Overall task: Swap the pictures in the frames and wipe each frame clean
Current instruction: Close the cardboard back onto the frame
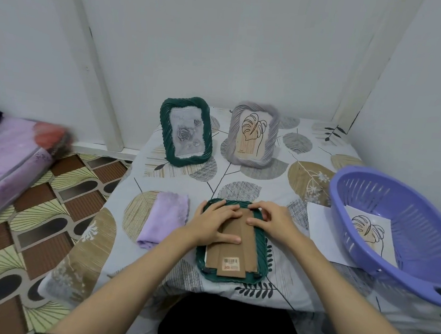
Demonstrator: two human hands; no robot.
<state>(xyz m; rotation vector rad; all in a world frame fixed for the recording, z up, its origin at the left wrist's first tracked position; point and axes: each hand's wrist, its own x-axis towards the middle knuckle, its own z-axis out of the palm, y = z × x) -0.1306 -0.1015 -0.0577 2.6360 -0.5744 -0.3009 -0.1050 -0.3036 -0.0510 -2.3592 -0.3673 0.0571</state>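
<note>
So the whole job sits on a table under a pale cloth printed with big leaf shapes [252, 189], and the biggest thing on it is the lilac plastic slotted basket [410, 214] at the right edge, with a leaf line-drawing print on white paper [370, 231] lying partly under or in it, can't tell which.

At the back two frames stand upright side by side: a dark green rope-edged frame with a grey rose picture [186, 132] and a grey rope-edged frame with a leaf drawing [252, 135].

The one being worked on is a third dark green rope-edged frame [229, 275], face down right at the near edge, brown cardboard backing with fold-out stand [233, 250] up. A folded lilac cloth [163, 219] waits just left of it.

Left hand [214, 224] lies flat, fingers spread, pressing the backing. Right hand [269, 218] has curled fingertips working the top edge, looks like at a tab.

My take: keep that left palm down so the frame doesn't skate on the cloth, turn the tabs gently, and seat the board evenly before standing it up. Wipe after.
</note>
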